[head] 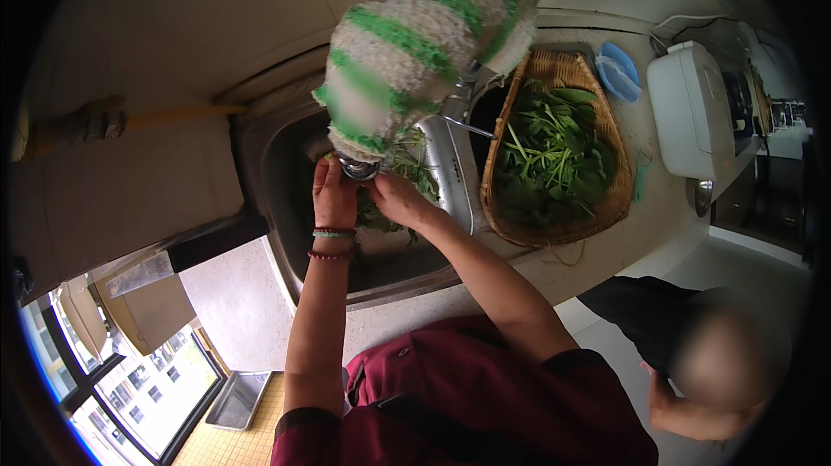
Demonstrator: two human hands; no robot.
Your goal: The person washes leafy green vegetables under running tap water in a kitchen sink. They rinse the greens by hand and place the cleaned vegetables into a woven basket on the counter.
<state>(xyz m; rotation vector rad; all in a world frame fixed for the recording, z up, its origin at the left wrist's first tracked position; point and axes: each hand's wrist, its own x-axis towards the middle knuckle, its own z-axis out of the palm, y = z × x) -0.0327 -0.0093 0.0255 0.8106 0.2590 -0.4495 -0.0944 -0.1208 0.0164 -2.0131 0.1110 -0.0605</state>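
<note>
Over the metal sink (462, 190), my left hand (334, 193), with bead bracelets at its wrist, is raised beside the metal faucet head (358, 169). A bit of green shows at its fingertips. My right hand (399, 200) is at the other side of the faucet head, its fingertips partly hidden. What either hand holds is unclear. Above them a green-and-white striped fuzzy cloth (402, 44) covers the upper faucet. Leafy greens (419, 171) lie in the sink below and behind my hands. More cut greens (558, 148) fill a wicker basket (620, 206) to the right.
A blue plastic bowl (618, 71) and a white appliance (689, 109) stand on the counter beyond the basket. A small turquoise tool (641, 177) lies near them. Another person (649, 317) in dark clothing is at the lower right. A metal tray (239, 401) sits at the lower left.
</note>
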